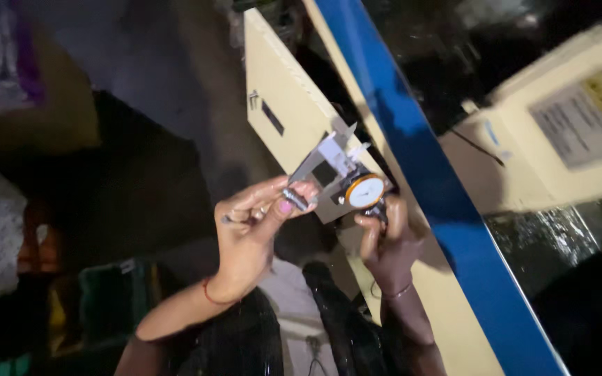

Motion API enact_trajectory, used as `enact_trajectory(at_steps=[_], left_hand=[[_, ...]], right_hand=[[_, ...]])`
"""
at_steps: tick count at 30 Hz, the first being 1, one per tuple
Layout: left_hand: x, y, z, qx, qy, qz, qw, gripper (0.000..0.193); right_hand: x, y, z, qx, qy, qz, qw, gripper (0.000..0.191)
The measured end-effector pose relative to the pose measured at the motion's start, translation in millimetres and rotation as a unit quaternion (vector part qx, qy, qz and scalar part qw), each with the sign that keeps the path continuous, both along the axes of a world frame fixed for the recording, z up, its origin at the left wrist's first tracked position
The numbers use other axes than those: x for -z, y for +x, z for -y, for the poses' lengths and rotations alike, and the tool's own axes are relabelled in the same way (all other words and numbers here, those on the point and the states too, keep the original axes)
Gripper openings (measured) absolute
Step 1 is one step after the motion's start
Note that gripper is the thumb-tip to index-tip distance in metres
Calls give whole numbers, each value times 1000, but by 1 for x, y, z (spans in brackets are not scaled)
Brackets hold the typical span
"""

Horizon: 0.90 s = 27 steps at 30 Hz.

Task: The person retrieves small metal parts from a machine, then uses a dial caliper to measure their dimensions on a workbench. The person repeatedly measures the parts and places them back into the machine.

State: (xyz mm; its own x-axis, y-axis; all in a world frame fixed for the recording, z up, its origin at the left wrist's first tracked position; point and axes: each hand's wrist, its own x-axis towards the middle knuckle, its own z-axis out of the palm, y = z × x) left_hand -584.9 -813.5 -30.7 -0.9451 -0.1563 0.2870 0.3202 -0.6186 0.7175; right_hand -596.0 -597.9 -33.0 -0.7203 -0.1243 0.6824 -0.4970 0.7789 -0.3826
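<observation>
Head view, DESK: You hold the dial caliper up in front of you, at the middle of the scene, its jaws pointing away and its orange-rimmed round dial facing you. What are your hands doing with it?

SPOTTER: Your left hand pinches a small metal piece between thumb and fingertips, touching the left end of the tool. Your right hand is wrapped around the caliper body just under the dial. Both hands are closed and gripping.

DESK: And the step in hand?

SPOTTER: It looks like a measurement of that small piece, with the part at the tool but not clearly seated. Whether the jaws actually bear on it, you cannot tell from here. The next move would call for a steady left pinch, the piece held square, gentle pressure from the right thumb, and the dial turned clear of glare so you can read it.

DESK: What lies behind the tool?

SPOTTER: There is no bench under your hands, which work in the air against a slanted cream panel. A broad blue beam runs beside it to the right. Farther right sits a cream box bearing a printed label, and below it a dark, wet-looking floor. The left side of the room is dim, its shapes too blurred to name.
</observation>
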Motion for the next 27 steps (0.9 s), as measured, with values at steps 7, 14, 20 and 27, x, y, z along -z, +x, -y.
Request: enact_trajectory(at_steps=[7,14,20,27], left_hand=[[-11,-101,51,-56,-24,14,998,30],[3,-218,108,-14,25,-11,1000,29],[3,-353,173,87,36,-29,995,28],[-6,-442,201,182,35,-1,983,29]], right_hand=[[-34,-126,60,-53,-44,39,997,16],[-24,-236,111,-7,1,4,1000,35],[-21,-324,167,102,20,-21,994,32],[-38,-370,205,202,77,-19,976,39]])
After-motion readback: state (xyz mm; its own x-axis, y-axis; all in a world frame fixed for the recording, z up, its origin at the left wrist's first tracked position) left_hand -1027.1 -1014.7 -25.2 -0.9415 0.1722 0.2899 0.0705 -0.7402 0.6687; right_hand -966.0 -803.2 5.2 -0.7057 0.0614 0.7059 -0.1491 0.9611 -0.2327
